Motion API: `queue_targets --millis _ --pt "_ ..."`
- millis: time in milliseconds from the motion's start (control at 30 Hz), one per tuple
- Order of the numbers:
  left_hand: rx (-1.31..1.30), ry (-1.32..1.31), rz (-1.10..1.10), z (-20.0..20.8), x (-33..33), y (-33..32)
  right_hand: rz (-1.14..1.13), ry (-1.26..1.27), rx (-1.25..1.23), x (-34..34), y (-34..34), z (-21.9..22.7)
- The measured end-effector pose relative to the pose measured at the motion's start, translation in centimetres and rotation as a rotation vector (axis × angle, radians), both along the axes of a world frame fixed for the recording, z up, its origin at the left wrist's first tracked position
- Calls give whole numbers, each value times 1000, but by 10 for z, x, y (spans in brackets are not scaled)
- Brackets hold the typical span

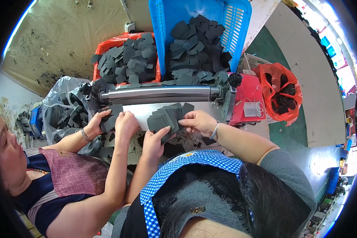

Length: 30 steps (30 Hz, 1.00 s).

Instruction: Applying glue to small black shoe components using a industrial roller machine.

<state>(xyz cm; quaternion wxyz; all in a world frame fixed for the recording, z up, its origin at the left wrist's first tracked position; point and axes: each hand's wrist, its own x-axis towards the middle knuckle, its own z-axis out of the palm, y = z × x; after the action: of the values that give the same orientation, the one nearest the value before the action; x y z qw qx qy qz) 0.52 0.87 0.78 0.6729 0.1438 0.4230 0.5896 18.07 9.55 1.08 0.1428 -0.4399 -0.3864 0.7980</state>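
Note:
My left hand (154,142) is closed on the lower end of a fanned stack of thin dark grey pieces (160,120), thumb on top. At the stack's right side, my right hand (200,123), with a bangle at the wrist, pinches the edge of a dark grey piece. The stack sits over the bright metal plate (137,111) in front of a steel roller (158,94). Their material cannot be made out; they look like flat, flexible, squarish cut sheets.
To my left, a co-worker's hands (126,125) hold similar pieces. Behind the roller, a blue plastic basket (242,23) and a red-lined container (103,47) hold heaps of them. A clear bag (53,99) stands left; a red bag (297,107) stands right, past a red machine housing (248,95).

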Motion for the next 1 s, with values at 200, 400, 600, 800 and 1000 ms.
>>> queue_targets --millis 200,400,600,800,1000 --pt "7 -26 4 1 0 1 -89 -24 -134 1 -1 -2" --pt "-32 15 209 6 -14 -2 192 -103 61 4 -4 6" --pt "-17 18 193 11 -11 -5 122 -132 116 9 10 10" --pt "5 2 140 7 -5 -4 -409 -119 -177 13 39 -16" --pt "-32 -42 10 1 -3 -2 57 10 -2 -3 4 4"
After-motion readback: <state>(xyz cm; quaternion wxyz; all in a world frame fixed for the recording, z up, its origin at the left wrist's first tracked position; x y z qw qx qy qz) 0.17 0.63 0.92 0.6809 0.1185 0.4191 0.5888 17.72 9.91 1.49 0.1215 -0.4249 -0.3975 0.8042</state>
